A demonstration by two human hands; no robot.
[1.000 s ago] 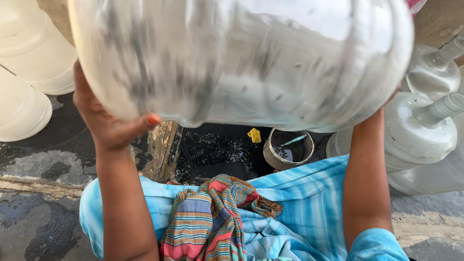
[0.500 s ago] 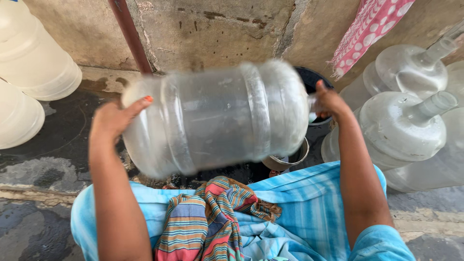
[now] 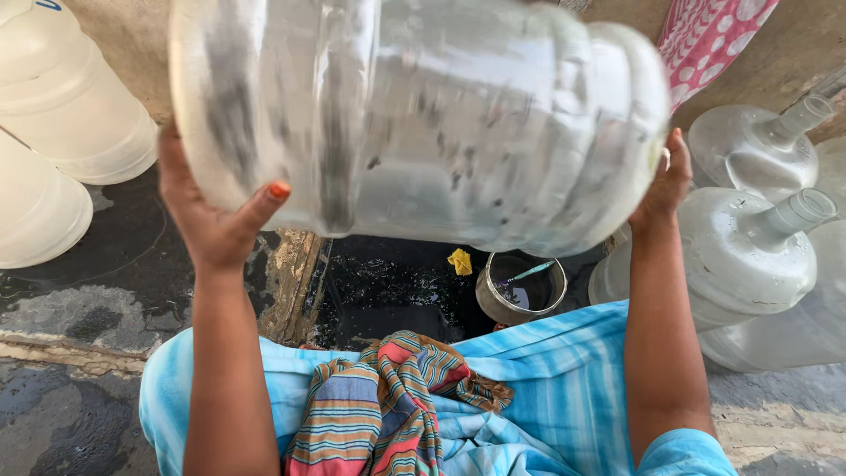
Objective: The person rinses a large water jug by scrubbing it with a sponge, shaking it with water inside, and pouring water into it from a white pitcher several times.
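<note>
Large clear water jug (image 3: 423, 115) held sideways at chest height — left hand (image 3: 216, 225) gripping base end, right hand (image 3: 665, 189) clasping neck end. Dark specks inside, blurred. Metal pot (image 3: 520, 291) below on wet ground. Cleaning apparently midway — rinse and set-down outstanding.

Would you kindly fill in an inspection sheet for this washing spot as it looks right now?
Surface: wet, dark stone floor with a black drain pit.
Job's things: big clear jug held sideways in the air, blurred, dark specks inside.
Clutter: small metal pot with a thin tool in it; yellow scrap; striped cloth on the lap.
Hands: left hand under the jug's base end; right hand at its other end.
Cables: nothing seen.
Surroundings: white jugs at left, clear necked jugs lying at right, pink dotted cloth, rough wall behind.
</note>
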